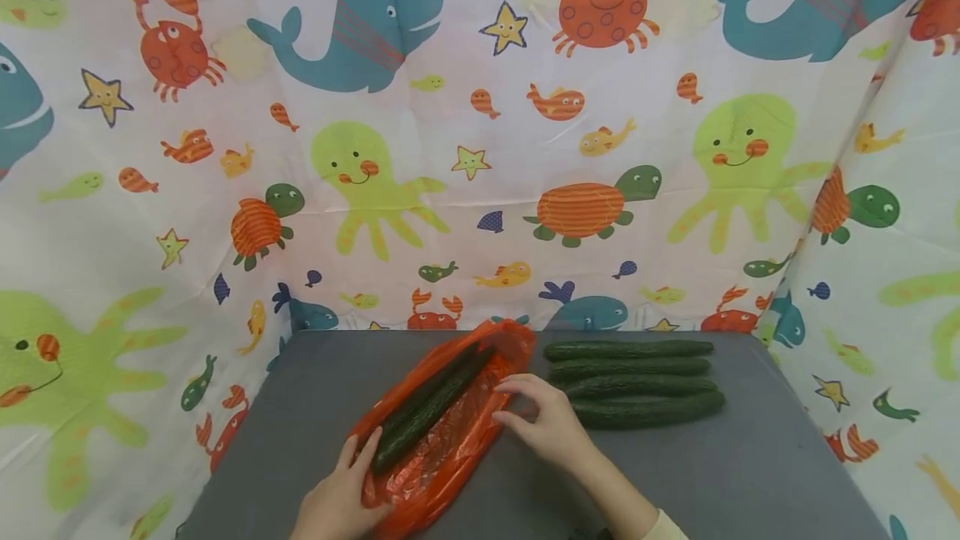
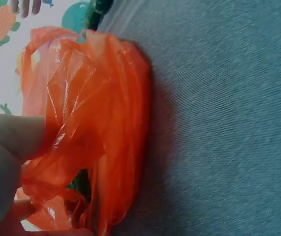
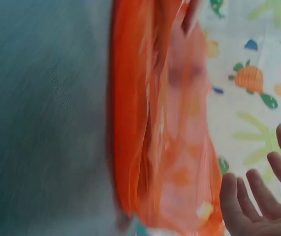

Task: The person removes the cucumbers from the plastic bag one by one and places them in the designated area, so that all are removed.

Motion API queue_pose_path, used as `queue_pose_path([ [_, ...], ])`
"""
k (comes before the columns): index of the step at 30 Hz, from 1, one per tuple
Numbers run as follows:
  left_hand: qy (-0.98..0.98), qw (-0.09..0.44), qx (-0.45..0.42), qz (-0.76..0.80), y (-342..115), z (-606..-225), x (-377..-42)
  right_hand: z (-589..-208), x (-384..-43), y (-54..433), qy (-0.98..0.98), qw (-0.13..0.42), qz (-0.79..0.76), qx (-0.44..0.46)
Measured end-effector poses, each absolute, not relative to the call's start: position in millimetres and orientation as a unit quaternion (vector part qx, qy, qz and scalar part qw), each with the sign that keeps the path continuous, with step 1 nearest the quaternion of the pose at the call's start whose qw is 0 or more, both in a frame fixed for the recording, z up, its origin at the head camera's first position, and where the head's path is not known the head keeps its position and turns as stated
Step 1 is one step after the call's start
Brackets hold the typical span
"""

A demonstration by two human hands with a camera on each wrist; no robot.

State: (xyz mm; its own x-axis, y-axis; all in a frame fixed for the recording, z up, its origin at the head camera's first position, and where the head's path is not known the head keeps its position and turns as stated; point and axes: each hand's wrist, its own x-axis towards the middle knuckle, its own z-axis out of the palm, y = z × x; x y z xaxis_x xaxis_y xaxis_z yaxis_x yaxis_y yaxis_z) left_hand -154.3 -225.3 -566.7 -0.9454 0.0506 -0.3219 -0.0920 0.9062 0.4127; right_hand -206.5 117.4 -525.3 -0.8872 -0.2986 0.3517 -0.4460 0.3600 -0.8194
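Observation:
An orange-red plastic bag (image 1: 459, 458) lies slantwise on the grey table, its mouth spread along the top. Inside it are long dark green cucumbers (image 1: 429, 417), side by side. My left hand (image 1: 339, 492) is at the bag's near end, fingertips on the left rim beside the cucumbers, thumb over the near part. In the left wrist view the thumb (image 2: 15, 135) overlaps the crinkled film. My right hand (image 1: 551, 427) hovers at the right rim, fingers bent loosely and thumb apart. Its fingers (image 3: 263, 187) stand spread in the right wrist view, with nothing between them.
Several more cucumbers (image 1: 637, 386) lie in a row on the grey table (image 1: 750, 473), right of the bag and just past my right hand. A white cloth (image 1: 480, 215) printed with sea animals hangs behind the table and along both sides.

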Motion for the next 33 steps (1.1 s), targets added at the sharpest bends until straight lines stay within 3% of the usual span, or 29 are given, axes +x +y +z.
queue_pose_path([
  [8, 0.947, 0.194, -0.021, 0.255, -239, -559, -158, -536, -219, 66, -0.809, -0.01, 0.528, 0.259],
  [17, 0.939, 0.208, -0.018, 0.272, -246, -561, -161, -556, -237, 23, -0.797, 0.003, 0.546, 0.256],
  [23, 0.937, 0.216, -0.013, 0.275, -245, -561, -162, -571, -249, 12, -0.824, 0.017, 0.479, 0.302],
  [33, 0.933, 0.226, -0.012, 0.279, -242, -563, -164, -587, -260, 9, -0.853, -0.048, 0.417, 0.311],
])
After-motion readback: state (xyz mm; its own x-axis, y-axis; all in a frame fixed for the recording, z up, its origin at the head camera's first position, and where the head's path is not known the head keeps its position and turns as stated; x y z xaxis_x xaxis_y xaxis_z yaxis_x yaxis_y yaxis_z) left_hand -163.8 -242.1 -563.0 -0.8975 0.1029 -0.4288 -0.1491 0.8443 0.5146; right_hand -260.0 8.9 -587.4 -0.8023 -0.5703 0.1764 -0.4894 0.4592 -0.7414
